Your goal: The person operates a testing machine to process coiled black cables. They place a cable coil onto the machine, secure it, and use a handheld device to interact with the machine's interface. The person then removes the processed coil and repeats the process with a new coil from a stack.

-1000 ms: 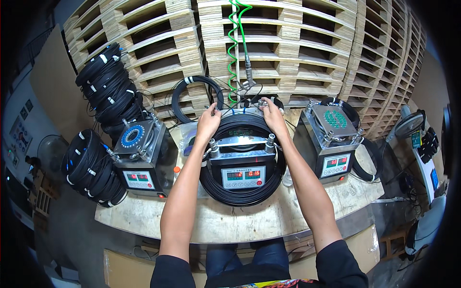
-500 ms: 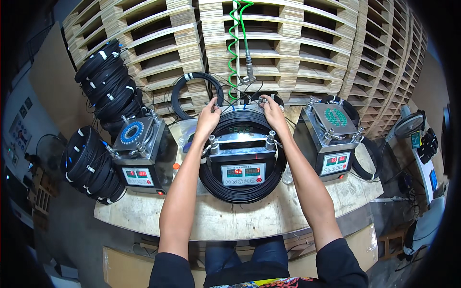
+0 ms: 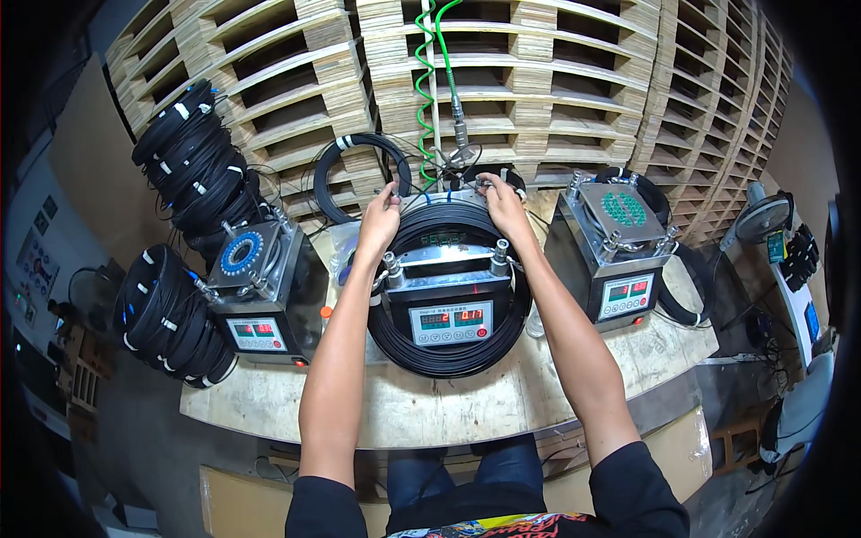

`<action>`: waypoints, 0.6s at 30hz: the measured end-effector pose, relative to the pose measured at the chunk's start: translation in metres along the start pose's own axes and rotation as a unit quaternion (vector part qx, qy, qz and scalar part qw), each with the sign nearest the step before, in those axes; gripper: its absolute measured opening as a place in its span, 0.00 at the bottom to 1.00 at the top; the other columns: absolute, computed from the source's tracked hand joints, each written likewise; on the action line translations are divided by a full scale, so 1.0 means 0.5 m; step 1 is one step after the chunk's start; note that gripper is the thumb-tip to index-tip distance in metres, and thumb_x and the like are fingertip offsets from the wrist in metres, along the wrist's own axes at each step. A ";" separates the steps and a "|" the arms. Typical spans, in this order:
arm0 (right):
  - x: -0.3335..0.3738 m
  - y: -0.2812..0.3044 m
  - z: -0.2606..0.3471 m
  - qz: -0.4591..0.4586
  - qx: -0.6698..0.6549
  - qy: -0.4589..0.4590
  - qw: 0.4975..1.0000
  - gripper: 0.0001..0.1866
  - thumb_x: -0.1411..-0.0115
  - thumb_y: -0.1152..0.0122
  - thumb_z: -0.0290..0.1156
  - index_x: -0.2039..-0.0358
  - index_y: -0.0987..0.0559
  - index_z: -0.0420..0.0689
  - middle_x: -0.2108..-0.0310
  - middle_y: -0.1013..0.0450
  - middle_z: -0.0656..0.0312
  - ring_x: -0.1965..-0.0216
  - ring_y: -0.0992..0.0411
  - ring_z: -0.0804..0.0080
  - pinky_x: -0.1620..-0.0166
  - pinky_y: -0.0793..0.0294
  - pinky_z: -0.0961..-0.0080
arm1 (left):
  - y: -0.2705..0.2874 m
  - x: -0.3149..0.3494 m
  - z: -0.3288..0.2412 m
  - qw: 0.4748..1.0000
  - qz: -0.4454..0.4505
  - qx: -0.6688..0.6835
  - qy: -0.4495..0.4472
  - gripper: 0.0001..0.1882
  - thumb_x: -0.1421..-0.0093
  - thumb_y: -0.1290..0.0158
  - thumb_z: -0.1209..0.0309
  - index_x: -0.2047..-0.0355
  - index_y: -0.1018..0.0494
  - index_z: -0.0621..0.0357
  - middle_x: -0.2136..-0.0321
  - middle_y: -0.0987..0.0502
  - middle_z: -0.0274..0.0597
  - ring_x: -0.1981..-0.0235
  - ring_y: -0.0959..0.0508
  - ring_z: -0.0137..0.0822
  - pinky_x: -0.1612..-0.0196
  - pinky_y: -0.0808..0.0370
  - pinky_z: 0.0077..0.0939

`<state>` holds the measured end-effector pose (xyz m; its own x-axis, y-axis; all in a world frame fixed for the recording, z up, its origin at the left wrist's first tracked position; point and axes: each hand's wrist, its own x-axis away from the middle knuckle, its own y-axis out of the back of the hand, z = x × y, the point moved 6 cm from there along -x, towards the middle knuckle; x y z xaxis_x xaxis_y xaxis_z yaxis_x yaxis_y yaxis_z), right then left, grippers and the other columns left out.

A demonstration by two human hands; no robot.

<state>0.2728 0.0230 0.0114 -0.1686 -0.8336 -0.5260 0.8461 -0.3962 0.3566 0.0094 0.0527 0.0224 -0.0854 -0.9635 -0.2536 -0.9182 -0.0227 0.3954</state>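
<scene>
In the middle of the bench stands a polishing-type machine (image 3: 421,280) with a metal top plate and a lit panel (image 3: 451,321). A big coil of black cable (image 3: 448,366) is looped around it. Two metal posts with knobs, left (image 3: 392,263) and right (image 3: 500,255), rise at its near corners. My left hand (image 3: 380,220) reaches to the far left corner, fingers closed on a small metal knob mostly hidden by them. At the far right corner my right hand (image 3: 504,206) pinches another metal knob (image 3: 484,183). Both forearms pass beside the machine.
Similar machines stand left (image 3: 262,305) and right (image 3: 619,247). Stacked black cable coils (image 3: 193,170) rise at the left, with another coil (image 3: 325,184) behind. A green air hose (image 3: 451,81) hangs before wooden pallets (image 3: 574,81). An orange-capped bottle (image 3: 326,313) is beside my left forearm.
The readout on the middle machine's panel has changed, and so have those on the side machines. Both hands stay at the far corners, fingers slightly shifted. The whole view has moved a little.
</scene>
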 end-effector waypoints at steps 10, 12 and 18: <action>0.005 0.000 0.018 0.002 0.002 0.006 1.000 0.19 0.33 0.61 0.24 0.46 0.27 0.39 0.59 0.23 0.45 0.53 0.22 0.58 0.49 0.26 0.67 | 0.005 0.002 0.008 1.000 -0.012 -0.001 -0.006 0.28 0.38 0.54 0.75 0.36 0.34 0.53 0.55 0.21 0.45 0.50 0.23 0.36 0.44 0.32 0.25; 0.001 0.006 0.014 -0.003 0.003 0.031 1.000 0.18 0.34 0.58 0.26 0.47 0.27 0.38 0.57 0.23 0.42 0.53 0.23 0.50 0.49 0.27 0.62 | 0.000 0.000 -0.003 1.000 -0.015 -0.022 -0.006 0.27 0.37 0.53 0.72 0.37 0.33 0.53 0.53 0.21 0.48 0.50 0.23 0.37 0.44 0.32 0.26; 0.009 0.004 0.027 0.008 -0.006 0.039 0.999 0.17 0.35 0.58 0.24 0.47 0.28 0.38 0.57 0.23 0.42 0.53 0.23 0.50 0.48 0.26 0.63 | 0.002 -0.002 0.004 0.998 -0.017 -0.048 -0.039 0.27 0.38 0.51 0.69 0.37 0.33 0.52 0.59 0.21 0.46 0.57 0.21 0.44 0.51 0.28 0.32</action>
<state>0.2670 0.0134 0.0203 -0.1159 -0.8064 -0.5799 0.8540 -0.3790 0.3564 0.0079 0.0542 0.0212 -0.0869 -0.9384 -0.3343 -0.8802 -0.0849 0.4670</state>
